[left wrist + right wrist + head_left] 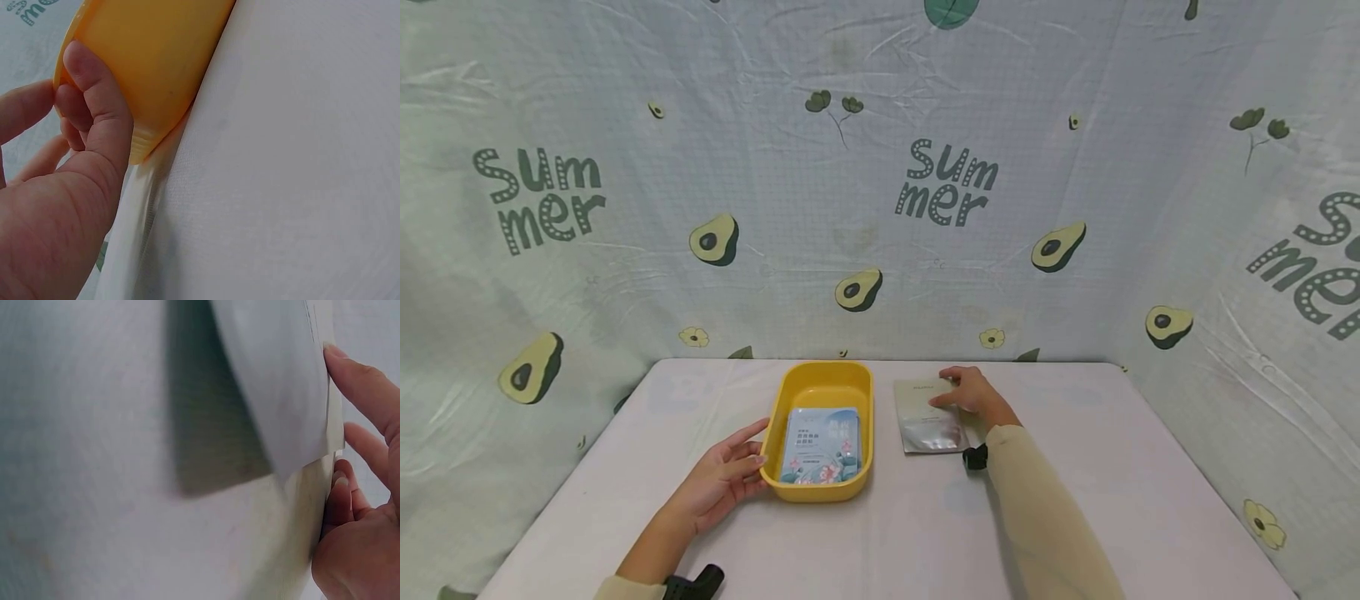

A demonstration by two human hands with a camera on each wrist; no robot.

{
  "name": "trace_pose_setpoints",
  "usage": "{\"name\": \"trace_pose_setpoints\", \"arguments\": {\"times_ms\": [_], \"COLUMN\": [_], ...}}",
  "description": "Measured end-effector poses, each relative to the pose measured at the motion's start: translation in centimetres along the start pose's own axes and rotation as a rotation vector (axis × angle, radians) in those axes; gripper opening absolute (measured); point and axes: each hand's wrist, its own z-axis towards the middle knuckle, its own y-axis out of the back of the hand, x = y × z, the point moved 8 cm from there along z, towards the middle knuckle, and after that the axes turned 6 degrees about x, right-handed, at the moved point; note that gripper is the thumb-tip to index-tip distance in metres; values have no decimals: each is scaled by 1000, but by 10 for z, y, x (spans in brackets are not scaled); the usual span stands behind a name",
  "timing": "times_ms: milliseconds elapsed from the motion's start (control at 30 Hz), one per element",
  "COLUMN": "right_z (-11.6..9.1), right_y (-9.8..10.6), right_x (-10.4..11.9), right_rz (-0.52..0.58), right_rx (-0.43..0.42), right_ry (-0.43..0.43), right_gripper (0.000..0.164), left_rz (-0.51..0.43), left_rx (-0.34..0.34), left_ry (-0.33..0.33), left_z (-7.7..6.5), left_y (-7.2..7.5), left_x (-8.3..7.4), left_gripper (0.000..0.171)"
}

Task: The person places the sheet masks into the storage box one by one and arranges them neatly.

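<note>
My left hand (718, 479) holds the left side of a yellow plastic tray (867, 433), fingers right at its rim. The left wrist view shows bent fingers (103, 106) against the outer wall. Inside the tray lies a light blue packet (822, 442) with flowers and printed characters. To the right of the tray, a silver and beige flat packet (921, 417) lies on the table. Over its upper right part reaches my right hand (973, 392), thumb and forefinger spread. Close up in the right wrist view, fingertips touch the edge of layered packets (275, 381).
A white cloth covers the table (917, 533). Behind and at both sides hangs a pale curtain (760, 167) printed with avocados and lettering. Dark cameras sit on both wrists, below beige sleeves (1045, 508).
</note>
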Motion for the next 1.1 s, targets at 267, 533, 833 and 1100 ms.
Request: {"name": "trace_pose_setpoints", "arguments": {"times_ms": [267,533,833,1100], "right_z": [-1,0,1,2], "right_y": [1,2,2,1], "right_x": [-1,-3,-3,-5], "right_rz": [-17,-2,2,20], "right_rx": [16,24,19,10], "right_ry": [-4,-19,-9,-21], "right_gripper": [74,74,70,68], "left_rz": [2,4,-5,-6], "left_rx": [3,-10,-16,8], "left_ry": [-3,-1,3,-9], "left_z": [-1,0,2,2], "left_y": [0,0,2,0], "left_x": [0,-1,3,2], "left_gripper": [77,76,76,77]}}
